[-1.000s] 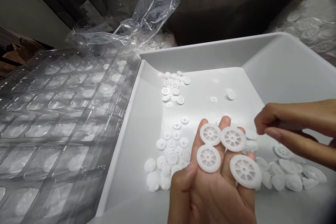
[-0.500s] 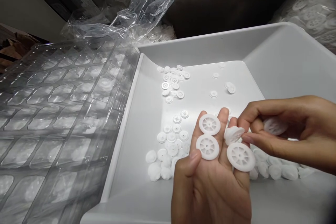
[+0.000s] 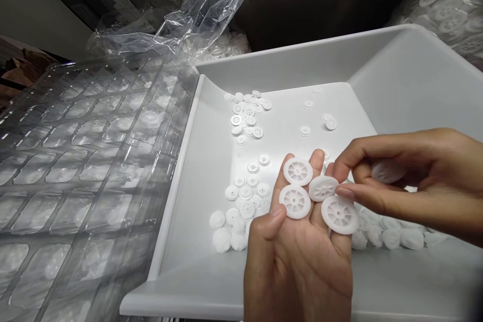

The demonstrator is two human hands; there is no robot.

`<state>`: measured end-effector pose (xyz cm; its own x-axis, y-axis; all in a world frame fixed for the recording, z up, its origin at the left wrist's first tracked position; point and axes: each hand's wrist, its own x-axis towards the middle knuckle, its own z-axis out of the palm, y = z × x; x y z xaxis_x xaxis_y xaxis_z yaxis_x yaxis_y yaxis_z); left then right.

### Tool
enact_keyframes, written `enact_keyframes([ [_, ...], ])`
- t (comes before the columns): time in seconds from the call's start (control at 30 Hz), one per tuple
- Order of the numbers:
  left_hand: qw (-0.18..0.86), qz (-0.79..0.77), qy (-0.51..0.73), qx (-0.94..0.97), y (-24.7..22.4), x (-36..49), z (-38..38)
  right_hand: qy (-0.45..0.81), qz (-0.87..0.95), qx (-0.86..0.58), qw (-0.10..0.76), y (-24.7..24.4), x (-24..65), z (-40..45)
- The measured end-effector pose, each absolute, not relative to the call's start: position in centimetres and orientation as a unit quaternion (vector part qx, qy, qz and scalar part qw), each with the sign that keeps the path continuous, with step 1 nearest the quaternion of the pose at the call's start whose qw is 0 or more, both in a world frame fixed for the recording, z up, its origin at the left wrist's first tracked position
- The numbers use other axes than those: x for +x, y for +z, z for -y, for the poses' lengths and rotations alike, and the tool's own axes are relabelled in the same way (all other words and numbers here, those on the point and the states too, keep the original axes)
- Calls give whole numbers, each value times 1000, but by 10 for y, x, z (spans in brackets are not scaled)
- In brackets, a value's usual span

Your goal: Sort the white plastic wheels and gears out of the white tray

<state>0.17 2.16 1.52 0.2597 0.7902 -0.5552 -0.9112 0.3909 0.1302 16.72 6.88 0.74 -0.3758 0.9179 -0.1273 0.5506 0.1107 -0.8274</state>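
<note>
My left hand (image 3: 298,256) is palm up over the bin, bearing white spoked plastic gears. Two of them, an upper gear (image 3: 298,171) and a lower gear (image 3: 295,202), lie along the fingers, with the thumb pressed on the lower one's rim. A third gear (image 3: 340,215) rests on the palm's right side. Between them a tilted gear (image 3: 323,188) with a toothed edge is pinched at its right by my right hand (image 3: 400,181). Another white gear (image 3: 388,171) is tucked in the curled fingers of that hand, partly hidden.
The grey bin (image 3: 287,68) holds scattered white gears (image 3: 247,193), with more heaped behind my hands. At left stand stacked clear plastic trays (image 3: 71,166) with pockets. A clear bag (image 3: 215,5) lies behind, and a bag of white gears (image 3: 453,15) is at upper right.
The pinched gear has turned from nearly edge-on to a flatter tilt and moved left, towards the gears on my left fingers. Both hands have shifted slightly up and left in view.
</note>
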Motion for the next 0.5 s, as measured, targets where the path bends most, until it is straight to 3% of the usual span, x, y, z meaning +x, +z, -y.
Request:
enact_keyframes([
  [0.3,789,-288,537,-84,19,4,-22,404,741,-494,211,11,174,-70],
  [0.5,775,-290,559,-53,14,4,-22,398,750,-513,128,5,183,-67],
])
